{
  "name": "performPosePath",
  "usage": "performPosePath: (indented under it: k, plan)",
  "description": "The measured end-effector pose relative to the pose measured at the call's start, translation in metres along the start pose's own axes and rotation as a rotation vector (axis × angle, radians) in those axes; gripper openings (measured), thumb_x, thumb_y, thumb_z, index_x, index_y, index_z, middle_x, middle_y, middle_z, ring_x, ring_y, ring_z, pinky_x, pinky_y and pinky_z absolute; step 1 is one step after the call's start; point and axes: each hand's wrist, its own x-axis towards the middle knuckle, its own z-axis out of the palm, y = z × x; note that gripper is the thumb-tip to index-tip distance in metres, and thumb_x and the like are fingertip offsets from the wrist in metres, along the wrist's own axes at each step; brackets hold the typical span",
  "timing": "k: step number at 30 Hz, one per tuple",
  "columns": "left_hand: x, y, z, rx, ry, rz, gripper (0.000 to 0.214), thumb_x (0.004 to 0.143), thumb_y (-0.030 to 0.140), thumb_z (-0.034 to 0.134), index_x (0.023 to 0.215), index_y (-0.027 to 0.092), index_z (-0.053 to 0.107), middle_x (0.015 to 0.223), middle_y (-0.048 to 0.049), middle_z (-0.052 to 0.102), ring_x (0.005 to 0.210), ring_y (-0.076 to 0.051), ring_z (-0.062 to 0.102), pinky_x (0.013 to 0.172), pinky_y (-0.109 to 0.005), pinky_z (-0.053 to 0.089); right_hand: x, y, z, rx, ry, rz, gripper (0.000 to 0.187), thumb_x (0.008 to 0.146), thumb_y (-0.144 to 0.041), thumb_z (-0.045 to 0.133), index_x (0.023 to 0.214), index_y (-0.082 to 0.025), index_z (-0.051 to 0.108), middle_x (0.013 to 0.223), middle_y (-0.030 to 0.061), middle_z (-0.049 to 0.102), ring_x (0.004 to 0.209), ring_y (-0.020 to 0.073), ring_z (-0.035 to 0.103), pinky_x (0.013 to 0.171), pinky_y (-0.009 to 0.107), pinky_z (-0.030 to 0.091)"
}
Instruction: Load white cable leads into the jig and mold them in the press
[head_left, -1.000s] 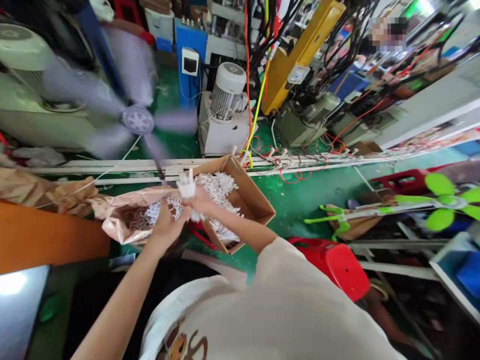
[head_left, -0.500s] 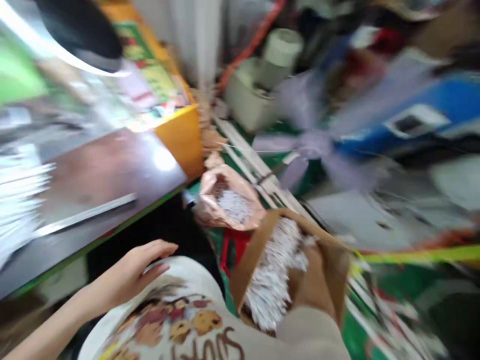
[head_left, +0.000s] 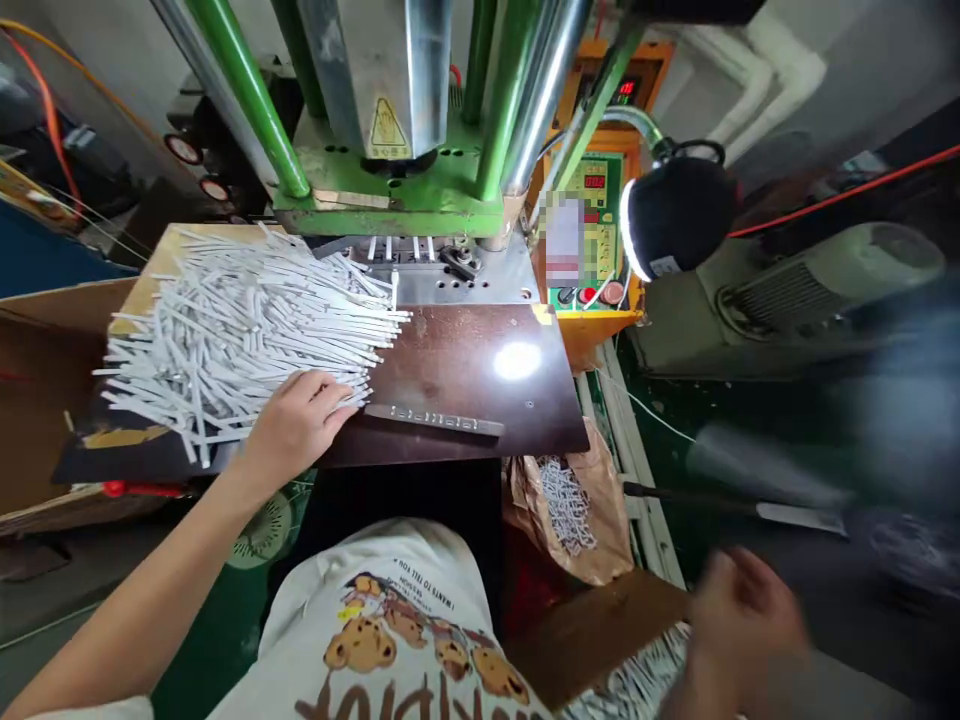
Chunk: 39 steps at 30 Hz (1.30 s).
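My left hand (head_left: 300,420) lies at the near edge of a large pile of white strips (head_left: 247,320) on the dark work board (head_left: 450,350). Its fingers are curled round several strips, whose ends poke out past the fingertips. To the right of that hand lies a narrow metal bar (head_left: 435,420) with small slots along it. Low on the right, my right hand (head_left: 750,620) is smeared by motion above the edge of a cardboard box (head_left: 600,630) holding white pieces. Whether it holds anything cannot be made out.
A green press (head_left: 390,200) stands behind the board, with several strips at its metal base. At its right are a control box (head_left: 592,230) and a round lamp (head_left: 675,215). A brown paper bag (head_left: 607,500) of small white pieces sits below the board's right corner.
The view has swung left from the floor and boxes to the press. My left hand has gone from beside my body to the pile; my right hand has come up out of the cardboard box.
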Motion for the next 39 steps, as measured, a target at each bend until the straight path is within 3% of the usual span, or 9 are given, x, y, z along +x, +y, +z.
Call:
performPosePath:
  k: [2, 8, 11, 14, 21, 29, 32, 36, 39]
  plan:
    - [0.009, -0.012, 0.006, -0.007, -0.037, 0.035, 0.011, 0.094, 0.022, 0.057, 0.096, 0.015, 0.066, 0.090, -0.0080, 0.063, 0.086, -0.023, 0.059, 0.081, -0.036, 0.049, 0.020, -0.034, 0.024, 0.022, 0.051, -0.152, 0.023, 0.095, -0.042, 0.054, 0.103, -0.028, 0.071, 0.092, 0.0108, 0.071, 0.082, 0.0267, 0.068, 0.074, 0.047, 0.057]
    - [0.020, -0.045, 0.013, -0.056, -0.106, 0.111, 0.019, 0.095, 0.016, 0.047, 0.090, 0.020, 0.066, 0.086, -0.0049, 0.064, 0.086, -0.023, 0.057, 0.079, -0.035, 0.045, 0.123, -0.193, 0.152, 0.207, -0.574, -0.688, 0.023, 0.096, -0.022, 0.053, 0.111, -0.022, 0.071, 0.105, 0.0083, 0.070, 0.096, 0.0209, 0.065, 0.087, 0.035, 0.054]
    - [0.023, -0.058, 0.014, -0.149, -0.140, 0.105, 0.026, 0.095, 0.013, 0.041, 0.090, 0.021, 0.066, 0.088, -0.0052, 0.065, 0.089, -0.022, 0.058, 0.080, -0.034, 0.046, 0.160, -0.248, 0.200, 0.101, -0.747, -0.734, 0.021, 0.095, -0.019, 0.055, 0.107, -0.016, 0.072, 0.106, 0.0108, 0.069, 0.101, 0.0220, 0.063, 0.092, 0.034, 0.049]
    - [0.027, -0.061, 0.011, -0.334, -0.149, 0.034, 0.026, 0.097, 0.020, 0.041, 0.088, 0.021, 0.065, 0.089, -0.0054, 0.068, 0.090, -0.021, 0.061, 0.082, -0.034, 0.047, 0.171, -0.269, 0.220, 0.011, -0.912, -0.726, 0.014, 0.092, -0.015, 0.060, 0.099, -0.014, 0.072, 0.101, 0.0104, 0.069, 0.095, 0.0210, 0.063, 0.083, 0.030, 0.046]
    - [0.046, -0.059, -0.003, -0.707, -0.053, -0.360, 0.033, 0.098, 0.043, 0.044, 0.113, 0.019, 0.060, 0.087, -0.0052, 0.069, 0.067, -0.015, 0.062, 0.059, -0.024, 0.047, 0.142, -0.234, 0.192, -0.046, -0.844, -0.729, 0.022, 0.096, -0.014, 0.050, 0.102, -0.018, 0.071, 0.091, 0.0068, 0.069, 0.084, 0.0187, 0.062, 0.077, 0.029, 0.042]
    - [0.049, -0.034, -0.006, -1.262, 0.123, -0.717, 0.029, 0.089, 0.039, 0.067, 0.115, 0.027, 0.067, 0.099, -0.0006, 0.069, 0.078, -0.015, 0.065, 0.074, -0.033, 0.059, 0.085, -0.179, 0.116, 0.443, -0.580, -0.234, 0.013, 0.093, -0.026, 0.062, 0.085, -0.020, 0.070, 0.088, 0.0039, 0.075, 0.081, 0.0157, 0.070, 0.075, 0.027, 0.054]
    - [0.037, -0.007, 0.002, -1.075, 0.148, -0.583, 0.016, 0.085, 0.028, 0.071, 0.102, 0.028, 0.073, 0.098, 0.0024, 0.071, 0.082, -0.015, 0.067, 0.075, -0.031, 0.059, 0.056, -0.172, 0.106, 0.537, -0.554, -0.202, 0.011, 0.093, -0.027, 0.062, 0.087, -0.022, 0.070, 0.093, 0.0051, 0.077, 0.092, 0.0183, 0.073, 0.084, 0.033, 0.058]
    - [0.031, 0.030, 0.018, -0.815, 0.112, -0.119, 0.019, 0.092, 0.016, 0.060, 0.105, 0.025, 0.069, 0.098, 0.0004, 0.074, 0.088, -0.015, 0.069, 0.082, -0.030, 0.055, 0.035, -0.172, 0.111, 0.519, -0.491, -0.251, 0.011, 0.094, -0.023, 0.061, 0.088, -0.024, 0.070, 0.090, 0.0045, 0.077, 0.093, 0.0184, 0.072, 0.084, 0.036, 0.059]
    - [0.034, 0.046, 0.027, -0.674, 0.055, -0.005, 0.011, 0.095, 0.017, 0.056, 0.099, 0.020, 0.066, 0.098, -0.0027, 0.074, 0.090, -0.017, 0.069, 0.083, -0.032, 0.052, 0.033, -0.173, 0.113, 0.470, -0.515, -0.323, 0.013, 0.094, -0.020, 0.059, 0.092, -0.024, 0.070, 0.094, 0.0054, 0.075, 0.095, 0.0176, 0.071, 0.085, 0.035, 0.058]
